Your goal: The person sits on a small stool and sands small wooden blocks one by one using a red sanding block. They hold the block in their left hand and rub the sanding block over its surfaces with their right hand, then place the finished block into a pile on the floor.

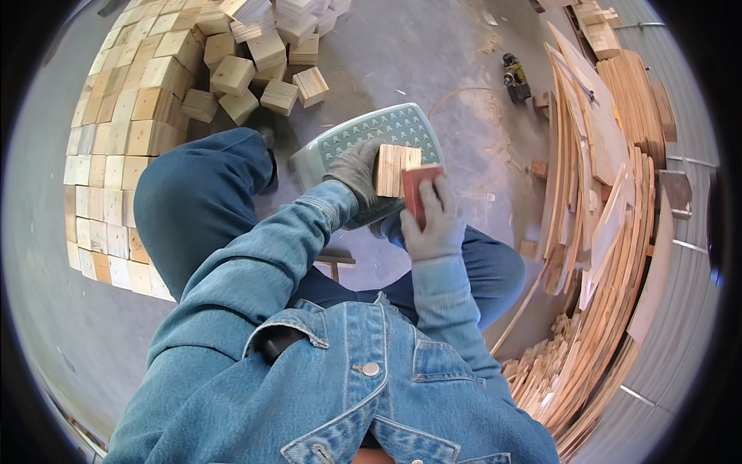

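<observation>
My left hand (354, 170), in a grey work glove, grips a pale wooden block (391, 172) from its left side. The block, with dark layered grain lines, is above a grey-green plastic step stool (403, 124) with a studded top, between my knees. Closed round a reddish-brown sanding block (419, 190) is my right hand (437, 226), gloved too. The sanding block lies against the right side of the wooden block and overlaps its edge. Whether the wooden block touches the stool is hard to tell.
Stacked wooden blocks (112, 172) form a wall at the left. A loose heap of blocks (233, 76) lies beyond my left knee. On the floor at the far right is a yellow-and-black cordless drill (515, 78). Long boards (622, 255) and wood offcuts (545, 359) line the right side.
</observation>
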Demonstrator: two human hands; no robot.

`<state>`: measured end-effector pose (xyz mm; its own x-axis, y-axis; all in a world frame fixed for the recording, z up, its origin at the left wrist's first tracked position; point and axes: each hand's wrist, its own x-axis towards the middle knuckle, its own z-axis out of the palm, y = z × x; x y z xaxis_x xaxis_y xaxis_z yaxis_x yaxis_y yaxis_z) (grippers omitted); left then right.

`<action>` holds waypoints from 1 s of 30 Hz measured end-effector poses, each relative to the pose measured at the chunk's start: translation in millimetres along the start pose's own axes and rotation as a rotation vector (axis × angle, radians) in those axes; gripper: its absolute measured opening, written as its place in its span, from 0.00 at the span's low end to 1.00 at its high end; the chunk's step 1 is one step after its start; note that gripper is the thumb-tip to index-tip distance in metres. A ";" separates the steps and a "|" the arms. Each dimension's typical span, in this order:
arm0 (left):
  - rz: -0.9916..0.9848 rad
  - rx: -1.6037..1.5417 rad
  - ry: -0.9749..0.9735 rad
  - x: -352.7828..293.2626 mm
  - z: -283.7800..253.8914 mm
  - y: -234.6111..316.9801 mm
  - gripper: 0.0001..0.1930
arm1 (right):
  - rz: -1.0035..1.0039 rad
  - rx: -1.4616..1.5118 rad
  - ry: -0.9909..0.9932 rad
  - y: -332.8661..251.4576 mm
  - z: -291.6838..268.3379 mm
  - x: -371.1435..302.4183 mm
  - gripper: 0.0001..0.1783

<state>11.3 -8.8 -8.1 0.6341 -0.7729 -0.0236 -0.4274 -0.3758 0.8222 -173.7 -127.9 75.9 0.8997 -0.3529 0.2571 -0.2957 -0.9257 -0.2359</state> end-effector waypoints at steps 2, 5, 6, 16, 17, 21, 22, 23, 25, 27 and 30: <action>0.020 -0.020 -0.005 -1.8 -4.6 5.9 0.52 | 0.038 -0.014 -0.055 -12.6 -17.0 -29.7 0.39; -0.018 -0.007 -0.023 -1.6 -0.1 5.2 0.52 | 0.063 0.004 -0.067 -13.6 -19.6 -33.1 0.38; -0.024 0.003 -0.025 0.0 2.9 1.3 0.53 | 0.064 0.016 -0.060 -12.3 -18.7 -29.9 0.38; -0.039 0.062 -0.020 3.2 5.3 0.3 0.54 | 0.171 -0.037 -0.061 15.6 26.3 120.8 0.35; -0.033 0.066 -0.021 3.6 4.7 2.9 0.54 | 0.159 -0.042 -0.057 19.6 27.2 120.8 0.35; -0.019 0.007 -0.009 2.3 3.1 2.5 0.52 | 0.060 -0.002 0.037 26.4 28.2 76.1 0.35; -0.034 0.007 -0.026 0.2 2.9 -0.4 0.53 | 0.008 0.001 0.053 20.9 24.5 57.4 0.36; -0.043 -0.002 -0.042 1.4 2.7 -0.4 0.53 | -0.044 -0.005 0.069 15.0 15.5 38.5 0.37; -0.027 -0.018 -0.038 4.1 7.1 -8.3 0.52 | 0.032 -0.037 -0.044 -8.0 -4.6 1.6 0.39; 0.012 -0.051 0.014 3.5 10.6 -8.1 0.48 | 0.044 -0.036 -0.081 -17.2 -19.1 -29.8 0.39; -0.018 -0.037 -0.002 3.9 11.0 -5.2 0.51 | 0.045 -0.014 -0.081 -17.8 -21.1 -35.8 0.39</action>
<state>8.9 -15.5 -18.6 0.6405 -0.7670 -0.0400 -0.3916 -0.3709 0.8421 -207.4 -101.7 90.6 0.9084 -0.3822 0.1696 -0.3401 -0.9112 -0.2324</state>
